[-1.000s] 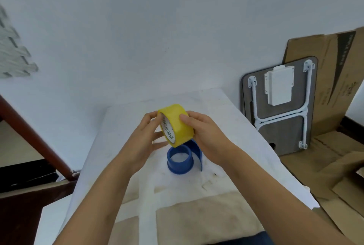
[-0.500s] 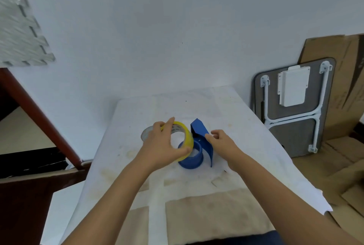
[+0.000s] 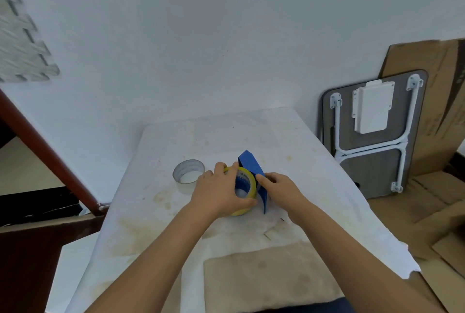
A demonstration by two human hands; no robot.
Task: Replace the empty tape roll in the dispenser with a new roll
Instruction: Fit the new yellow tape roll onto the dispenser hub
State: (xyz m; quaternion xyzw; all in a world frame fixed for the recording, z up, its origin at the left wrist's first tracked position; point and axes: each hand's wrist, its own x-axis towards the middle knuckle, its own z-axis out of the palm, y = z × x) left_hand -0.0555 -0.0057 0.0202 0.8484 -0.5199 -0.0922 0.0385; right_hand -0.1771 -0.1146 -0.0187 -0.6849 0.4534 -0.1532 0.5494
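A yellow tape roll (image 3: 249,179) sits around the hub of the blue dispenser (image 3: 251,165) in the middle of the table. My left hand (image 3: 219,193) grips the roll from the left and front, covering most of it. My right hand (image 3: 279,188) holds the dispenser's blue curved handle from the right, fingertips on its edge. The empty roll, a pale grey ring (image 3: 188,174), stands on the table just left of my left hand, apart from it.
The table (image 3: 289,141) is covered with a stained white cloth and stands against a white wall. A folded grey table with white legs (image 3: 372,136) and flattened cardboard (image 3: 427,81) lean at the right. A red-brown beam (image 3: 47,151) slants at the left.
The yellow roll went from being held up in both hands down onto the blue dispenser's hub. My right hand let go of the roll and took the dispenser's handle.
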